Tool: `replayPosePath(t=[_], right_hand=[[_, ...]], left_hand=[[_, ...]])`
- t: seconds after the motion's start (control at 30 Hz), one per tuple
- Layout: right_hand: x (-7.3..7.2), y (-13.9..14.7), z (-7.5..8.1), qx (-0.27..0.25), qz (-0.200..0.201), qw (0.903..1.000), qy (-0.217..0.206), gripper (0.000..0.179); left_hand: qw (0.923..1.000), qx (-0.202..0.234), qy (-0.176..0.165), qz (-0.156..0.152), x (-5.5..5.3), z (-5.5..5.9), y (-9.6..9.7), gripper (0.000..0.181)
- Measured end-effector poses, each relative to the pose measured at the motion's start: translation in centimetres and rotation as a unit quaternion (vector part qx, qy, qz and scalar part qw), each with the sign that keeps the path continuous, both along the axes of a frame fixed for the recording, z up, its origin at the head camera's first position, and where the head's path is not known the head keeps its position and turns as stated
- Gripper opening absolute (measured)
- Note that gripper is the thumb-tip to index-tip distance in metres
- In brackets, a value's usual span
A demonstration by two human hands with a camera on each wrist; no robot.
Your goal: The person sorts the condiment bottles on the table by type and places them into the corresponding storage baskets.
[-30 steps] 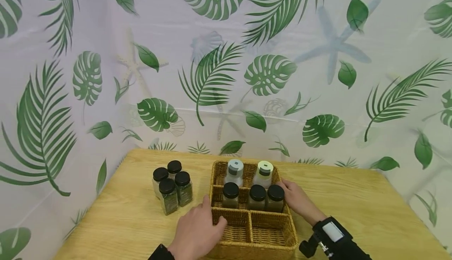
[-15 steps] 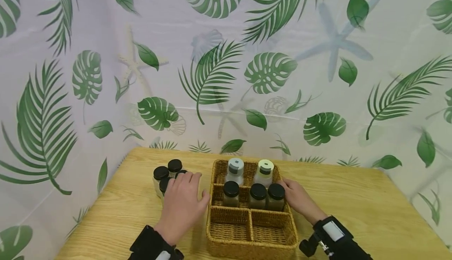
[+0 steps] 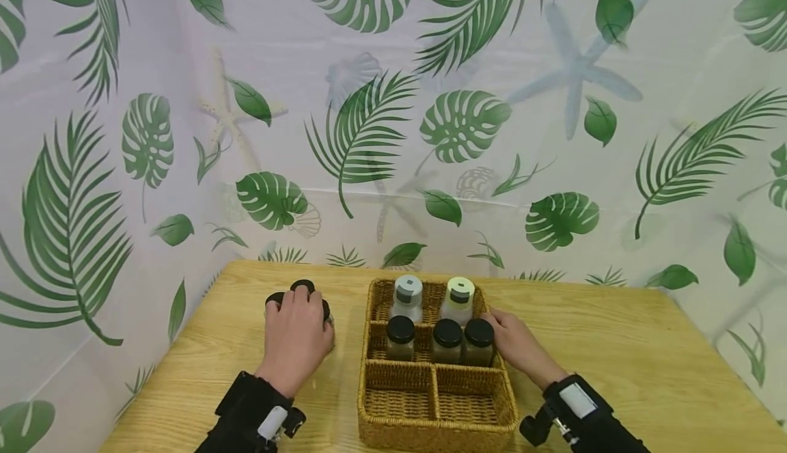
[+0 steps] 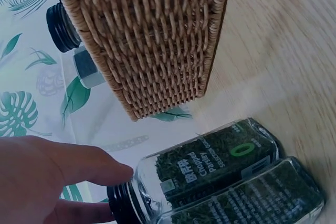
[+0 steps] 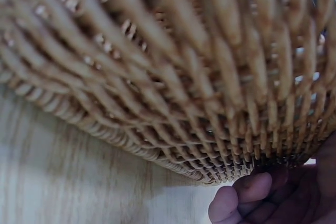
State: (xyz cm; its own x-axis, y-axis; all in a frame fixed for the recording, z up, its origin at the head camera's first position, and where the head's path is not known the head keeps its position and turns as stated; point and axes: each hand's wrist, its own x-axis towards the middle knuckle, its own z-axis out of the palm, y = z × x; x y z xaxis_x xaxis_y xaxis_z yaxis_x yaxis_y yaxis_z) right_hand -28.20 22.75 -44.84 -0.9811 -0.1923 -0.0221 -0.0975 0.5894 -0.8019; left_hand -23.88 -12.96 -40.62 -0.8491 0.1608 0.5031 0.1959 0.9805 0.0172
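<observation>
My left hand (image 3: 294, 344) is over the cluster of black-lidded spice jars on the left of the table, hiding most of them in the head view. The left wrist view shows its thumb and a finger around the black lid of a glass jar of chopped parsley (image 4: 210, 163). A second jar of green herbs (image 4: 262, 200) stands right beside that one. On the far side of the wicker basket (image 3: 436, 432), my right hand (image 3: 522, 350) grips the right wall. Its curled fingers (image 5: 254, 187) show against the weave in the right wrist view.
The basket's middle row holds black-lidded jars (image 3: 401, 330). Behind them stand a white-capped bottle (image 3: 408, 296) and a yellow-capped bottle (image 3: 460, 296). Both front compartments show bare wicker. A leaf-patterned sheet (image 3: 393, 132) hangs behind the wooden table (image 3: 615, 357).
My left hand has left the basket's left side and moved left onto the jar cluster, its fingers coming down around a lid. My right hand has stayed at the basket.
</observation>
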Motion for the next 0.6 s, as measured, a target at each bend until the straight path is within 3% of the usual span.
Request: replayPosePath(t=[0.37,0.6], right_hand=[[-0.1,-0.2,0.2,0.011,-0.007,0.9999,0.003,0.038],[-0.1,-0.3,-0.1,0.011,-0.016,0.9998,0.000,0.037]], left_hand=[[0.9998,0.008,-0.015,-0.013,-0.8,0.0,-0.1,0.028],[0.9994,0.017,-0.008,-0.030,-1.1,-0.3,-0.2,0.027]])
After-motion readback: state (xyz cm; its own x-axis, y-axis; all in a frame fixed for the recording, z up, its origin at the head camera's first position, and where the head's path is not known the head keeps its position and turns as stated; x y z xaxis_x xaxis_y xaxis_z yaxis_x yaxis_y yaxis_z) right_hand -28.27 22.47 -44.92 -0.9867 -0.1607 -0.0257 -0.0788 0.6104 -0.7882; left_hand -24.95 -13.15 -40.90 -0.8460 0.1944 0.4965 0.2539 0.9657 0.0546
